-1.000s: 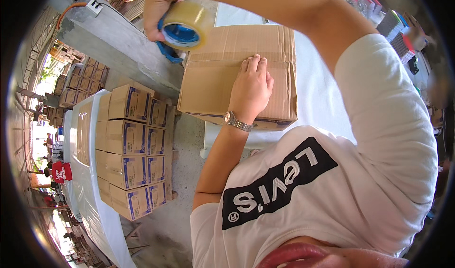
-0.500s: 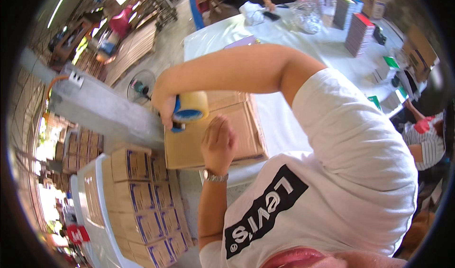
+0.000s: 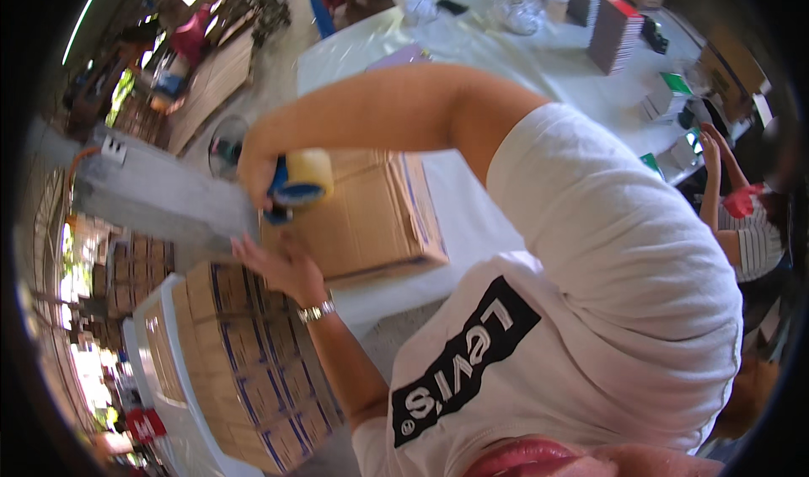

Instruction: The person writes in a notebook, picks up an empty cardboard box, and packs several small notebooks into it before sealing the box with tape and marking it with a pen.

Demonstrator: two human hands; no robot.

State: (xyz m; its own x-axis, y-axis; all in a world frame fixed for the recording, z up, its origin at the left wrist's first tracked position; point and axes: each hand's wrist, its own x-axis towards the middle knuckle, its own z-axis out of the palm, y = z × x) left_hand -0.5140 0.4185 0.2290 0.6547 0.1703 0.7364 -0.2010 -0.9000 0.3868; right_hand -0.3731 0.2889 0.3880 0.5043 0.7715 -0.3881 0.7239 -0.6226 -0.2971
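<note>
A brown cardboard carton [image 3: 362, 216] lies on the white-covered table, its top flaps folded down. My right arm reaches across from the right, and my right hand [image 3: 259, 174] is closed on a blue tape dispenser [image 3: 282, 195] over the carton's left side. A wide roll of yellowish tape [image 3: 310, 178] sits in it. At the carton's near left corner is my left hand [image 3: 285, 266], fingers spread and slightly blurred, a metal watch [image 3: 317, 311] on its wrist. Whether this hand touches the carton I cannot tell. The dispenser's grip is mostly hidden by my right hand.
Stacked cartons [image 3: 244, 351] stand at the lower left, beside a grey pillar [image 3: 160, 190] and a fan [image 3: 226, 147]. On the table [image 3: 480, 199] are book stacks [image 3: 615, 34], a phone [image 3: 452, 7] and crumpled plastic [image 3: 516, 5]. Another person [image 3: 750, 233] is at the right.
My left hand has moved from above the carton's top, fingers curled, to its near left corner, fingers now spread. My right hand still holds the dispenser. The whole view has shifted slightly.
</note>
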